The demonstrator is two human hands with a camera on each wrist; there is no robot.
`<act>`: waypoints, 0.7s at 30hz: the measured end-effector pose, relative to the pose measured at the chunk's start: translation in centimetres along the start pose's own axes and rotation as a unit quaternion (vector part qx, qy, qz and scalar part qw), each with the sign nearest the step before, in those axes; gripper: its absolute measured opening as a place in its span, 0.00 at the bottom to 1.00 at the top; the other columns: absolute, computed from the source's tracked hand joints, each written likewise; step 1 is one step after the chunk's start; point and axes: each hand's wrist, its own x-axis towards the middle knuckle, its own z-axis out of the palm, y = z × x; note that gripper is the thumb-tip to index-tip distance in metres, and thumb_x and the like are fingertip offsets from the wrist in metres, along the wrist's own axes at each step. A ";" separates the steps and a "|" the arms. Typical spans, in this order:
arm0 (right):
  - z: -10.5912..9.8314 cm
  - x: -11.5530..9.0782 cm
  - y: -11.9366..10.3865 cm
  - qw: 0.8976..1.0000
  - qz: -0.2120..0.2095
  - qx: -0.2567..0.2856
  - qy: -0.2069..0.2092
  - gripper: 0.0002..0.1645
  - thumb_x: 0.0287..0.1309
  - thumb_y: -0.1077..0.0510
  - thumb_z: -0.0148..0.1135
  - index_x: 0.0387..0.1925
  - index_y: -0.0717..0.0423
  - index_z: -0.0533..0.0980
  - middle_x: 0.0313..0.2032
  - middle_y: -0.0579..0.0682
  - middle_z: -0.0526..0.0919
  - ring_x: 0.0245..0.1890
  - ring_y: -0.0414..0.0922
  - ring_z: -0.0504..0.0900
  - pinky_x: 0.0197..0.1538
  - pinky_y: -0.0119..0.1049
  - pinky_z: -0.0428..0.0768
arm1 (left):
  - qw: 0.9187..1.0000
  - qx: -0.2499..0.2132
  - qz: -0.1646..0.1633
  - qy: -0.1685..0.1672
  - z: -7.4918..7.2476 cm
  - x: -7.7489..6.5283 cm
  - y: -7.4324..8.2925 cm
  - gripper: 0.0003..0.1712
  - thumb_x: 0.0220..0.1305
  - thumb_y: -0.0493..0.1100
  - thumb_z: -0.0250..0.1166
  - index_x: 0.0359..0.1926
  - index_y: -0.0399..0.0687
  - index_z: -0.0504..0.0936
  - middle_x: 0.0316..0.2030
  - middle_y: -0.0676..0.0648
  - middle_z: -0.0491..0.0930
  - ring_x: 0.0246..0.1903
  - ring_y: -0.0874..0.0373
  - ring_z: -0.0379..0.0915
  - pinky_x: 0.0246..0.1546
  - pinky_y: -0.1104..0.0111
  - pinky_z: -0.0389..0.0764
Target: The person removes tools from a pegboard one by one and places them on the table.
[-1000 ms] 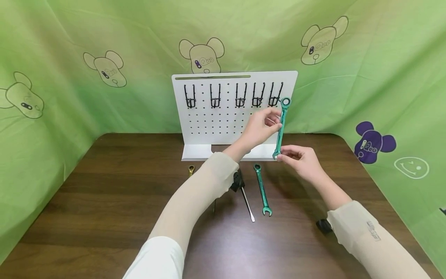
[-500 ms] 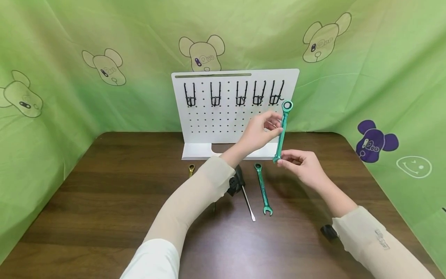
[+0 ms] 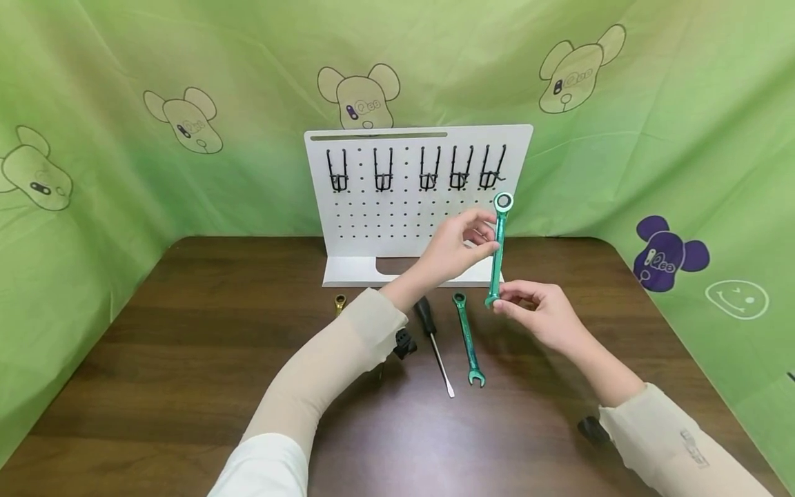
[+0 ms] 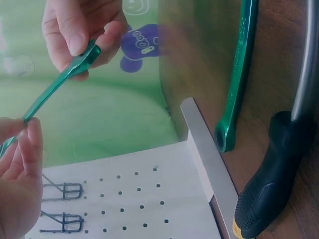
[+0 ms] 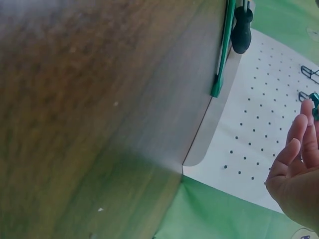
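A green combination wrench [image 3: 499, 252] is held nearly upright in front of the pegboard's right side, ring end up. My left hand [image 3: 456, 245] pinches its shaft just below the ring between thumb and fingers. Down at the open end, my right hand [image 3: 540, 310] pinches the wrench by its tip. In the left wrist view both hands hold the same wrench [image 4: 55, 84], one at each end. A second green wrench [image 3: 468, 339] lies on the table below, with a black-handled flathead screwdriver [image 3: 435, 345] to its left.
Behind stands a white pegboard [image 3: 385, 221] bearing several black wire hooks [image 3: 459, 169]. Partly covered by my left forearm is a gold wrench [image 3: 339, 302]. The wooden table [image 3: 155, 359] is bounded by green printed cloth [image 3: 261, 186].
Both hands have lowered the wrench slightly, keeping their grip, so its ring end now sits lower below the rightmost hook. The left forearm has shifted left, uncovering more of the screwdriver.
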 end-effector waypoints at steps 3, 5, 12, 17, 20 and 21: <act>0.1 -0.2 -0.1 1.000 -0.010 0.006 -0.005 0.11 0.59 0.68 0.67 0.43 0.68 0.81 0.28 0.32 0.85 0.30 0.30 0.84 0.31 0.27 0.82 | 1.000 -0.008 0.000 -0.004 -0.1 -0.3 0.1 0.20 0.64 0.34 0.67 0.56 0.37 0.75 0.41 0.40 0.82 0.39 0.54 0.81 0.38 0.78 0.80; 0.2 -0.4 -0.2 1.000 -0.021 0.004 -0.006 0.10 0.58 0.69 0.67 0.42 0.67 0.81 0.28 0.33 0.85 0.30 0.30 0.84 0.31 0.26 0.81 | 1.000 -0.014 0.001 -0.007 -0.1 -0.5 0.2 0.20 0.64 0.33 0.67 0.56 0.37 0.75 0.41 0.40 0.82 0.39 0.54 0.82 0.38 0.77 0.81; 0.2 -1.0 -0.6 0.999 -0.039 -0.010 -0.009 0.08 0.57 0.70 0.67 0.40 0.64 0.82 0.27 0.35 0.85 0.28 0.33 0.82 0.28 0.25 0.78 | 0.999 -0.035 -0.009 -0.007 -0.1 -1.0 0.4 0.27 0.63 0.32 0.67 0.62 0.38 0.70 0.41 0.39 0.83 0.41 0.54 0.81 0.39 0.76 0.82; 0.3 -1.4 -0.7 0.999 -0.039 -0.012 -0.018 0.08 0.57 0.69 0.67 0.40 0.63 0.82 0.27 0.36 0.84 0.27 0.32 0.81 0.27 0.26 0.78 | 0.999 -0.035 -0.008 -0.007 -0.2 -1.5 0.4 0.37 0.63 0.32 0.67 0.69 0.44 0.62 0.39 0.42 0.83 0.39 0.57 0.82 0.40 0.74 0.83; 0.4 -1.6 -0.5 0.999 -0.038 -0.010 -0.028 0.08 0.57 0.70 0.67 0.40 0.64 0.82 0.27 0.37 0.84 0.27 0.34 0.82 0.27 0.27 0.77 | 0.999 -0.037 -0.003 -0.015 -0.3 -1.6 0.1 0.42 0.62 0.31 0.67 0.72 0.46 0.56 0.37 0.42 0.83 0.37 0.58 0.82 0.42 0.73 0.82; 0.5 -1.8 -0.5 0.999 -0.037 -0.010 -0.032 0.07 0.58 0.70 0.67 0.40 0.64 0.82 0.27 0.37 0.84 0.27 0.34 0.82 0.27 0.27 0.77 | 0.999 -0.038 -0.002 -0.019 -0.3 -1.7 0.0 0.44 0.61 0.30 0.67 0.73 0.46 0.55 0.36 0.41 0.82 0.37 0.57 0.82 0.42 0.73 0.82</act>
